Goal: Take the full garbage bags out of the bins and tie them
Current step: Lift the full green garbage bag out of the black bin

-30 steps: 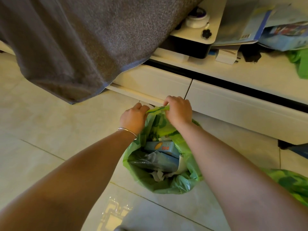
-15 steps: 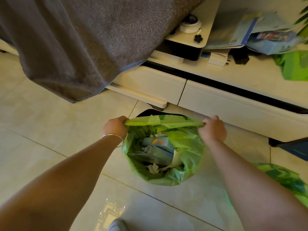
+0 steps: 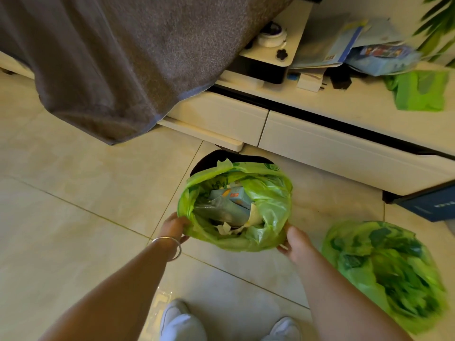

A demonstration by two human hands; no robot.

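A grey towel (image 3: 118,60) hangs over a white cabinet (image 3: 320,136) holding papers (image 3: 344,45).

To our left the pale tiled floor (image 3: 73,193) lies bare, giving us open passage. Ahead, the low white drawer cabinet (image 3: 344,148) and hanging grey towel (image 3: 123,57) block us; a second crumpled green plastic bag (image 3: 384,269) crowds the right.

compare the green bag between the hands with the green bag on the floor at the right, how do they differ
The bag between the hands gapes open, showing cartons and paper; the floor bag shows no opening. The first sits over a dark bin; the second lies on the tiles, untouched. Both are translucent green plastic.
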